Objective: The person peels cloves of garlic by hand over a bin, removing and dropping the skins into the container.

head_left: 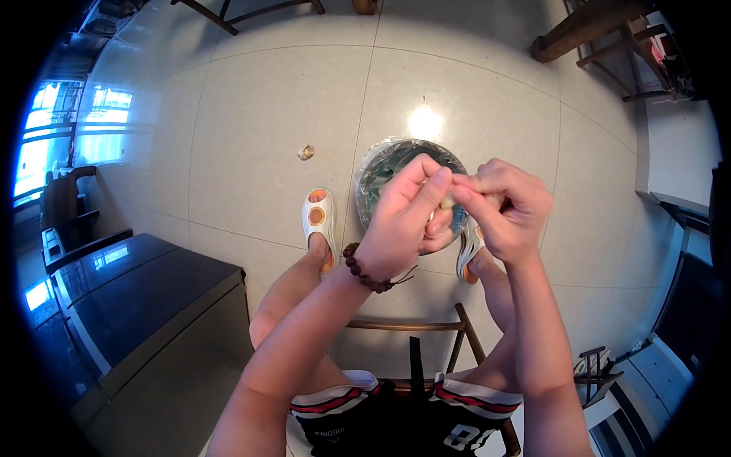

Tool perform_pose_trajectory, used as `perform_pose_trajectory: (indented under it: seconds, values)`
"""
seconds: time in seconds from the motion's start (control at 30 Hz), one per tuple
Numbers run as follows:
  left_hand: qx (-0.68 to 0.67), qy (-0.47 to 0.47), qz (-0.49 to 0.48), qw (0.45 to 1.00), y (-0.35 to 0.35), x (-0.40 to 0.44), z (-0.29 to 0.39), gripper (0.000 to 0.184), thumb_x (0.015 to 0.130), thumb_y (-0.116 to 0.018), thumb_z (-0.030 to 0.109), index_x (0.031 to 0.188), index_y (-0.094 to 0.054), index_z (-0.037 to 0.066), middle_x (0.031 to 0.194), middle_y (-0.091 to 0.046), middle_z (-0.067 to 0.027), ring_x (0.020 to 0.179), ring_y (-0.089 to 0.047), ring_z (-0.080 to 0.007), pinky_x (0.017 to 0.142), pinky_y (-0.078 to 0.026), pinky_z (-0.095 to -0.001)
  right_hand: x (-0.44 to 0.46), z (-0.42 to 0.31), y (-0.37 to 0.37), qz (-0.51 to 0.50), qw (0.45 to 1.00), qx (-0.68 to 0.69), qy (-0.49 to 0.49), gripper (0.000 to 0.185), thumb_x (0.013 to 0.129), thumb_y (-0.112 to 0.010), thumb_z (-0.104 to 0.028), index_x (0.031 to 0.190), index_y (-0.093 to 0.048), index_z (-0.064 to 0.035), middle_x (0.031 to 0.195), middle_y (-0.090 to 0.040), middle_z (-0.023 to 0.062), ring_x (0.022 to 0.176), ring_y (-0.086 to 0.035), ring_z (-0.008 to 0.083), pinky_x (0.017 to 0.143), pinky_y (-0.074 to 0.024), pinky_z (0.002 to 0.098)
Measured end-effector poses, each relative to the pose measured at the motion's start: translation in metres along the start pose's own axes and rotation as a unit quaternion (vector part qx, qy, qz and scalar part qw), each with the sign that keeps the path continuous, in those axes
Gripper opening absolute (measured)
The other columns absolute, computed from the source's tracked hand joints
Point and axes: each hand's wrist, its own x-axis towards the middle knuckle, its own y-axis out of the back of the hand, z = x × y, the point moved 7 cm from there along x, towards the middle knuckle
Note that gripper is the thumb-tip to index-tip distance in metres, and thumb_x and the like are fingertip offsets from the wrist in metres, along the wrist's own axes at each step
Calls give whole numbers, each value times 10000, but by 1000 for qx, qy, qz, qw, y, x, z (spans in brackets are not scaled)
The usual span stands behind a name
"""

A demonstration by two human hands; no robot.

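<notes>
Both hands meet over a bin with a clear plastic liner (pixel 367 164) that stands on the floor between my feet. Curled fingers of my left hand (pixel 407 209) grip a small pale yellow-green piece (pixel 447 203), which looks like a garlic clove and is mostly hidden. My right hand (pixel 509 209) pinches at the same piece from the other side, thumb and forefinger touching the left fingertips. A dark beaded bracelet (pixel 364 270) circles my left wrist. Dark green stuff shows inside the bin, partly covered by the hands.
A small brown-and-white lump (pixel 305 152) lies on the tiled floor (pixel 274 99). My sandalled foot (pixel 317 217) is left of the bin. A dark-topped cabinet (pixel 145 297) stands at left, wooden furniture legs (pixel 579 34) at upper right. A wooden rail (pixel 403 326) runs below my arms.
</notes>
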Motion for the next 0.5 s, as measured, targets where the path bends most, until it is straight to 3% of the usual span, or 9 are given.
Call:
perform_pose_trajectory:
  seconds: [0.13,0.2,0.37,0.43,0.5]
  values:
    - [58,-50,29,997,6,4,2,182,1095,-474,247,1013,-483,85,738,-471,24,563,-377,-18,445,-279,-194,1,3,-2,39,998,-23,-48,130,781,-811,2,903,-768,-3,650,-619,36,557,-520,67,508,-376,224]
    - [83,-95,103,987,11,5,9,179,1096,-471,245,1031,-475,78,750,-491,14,596,-402,-19,467,-303,-189,-1,1,-1,68,996,-7,-56,146,783,-808,-2,926,-777,-10,658,-619,31,563,-518,66,510,-374,224]
    - [152,-154,89,972,4,9,12,189,1114,-394,271,1065,-429,92,820,-537,-11,624,-430,-21,465,-316,-186,-9,4,-1,80,989,-92,-86,207,768,-822,2,970,-787,-25,683,-631,26,602,-548,73,539,-395,219]
    - [160,-165,84,970,2,10,13,176,1114,-391,259,1087,-422,89,822,-539,-16,636,-435,-21,472,-324,-187,-9,8,1,95,990,-59,-87,203,770,-819,7,967,-786,-22,689,-631,25,613,-552,72,541,-394,218]
    - [186,-175,62,965,-2,9,14,110,1095,-428,159,1126,-423,53,866,-566,-15,665,-442,-12,527,-366,-181,-9,9,3,111,990,-26,-88,198,772,-816,13,965,-785,-20,695,-632,24,624,-556,72,542,-394,217]
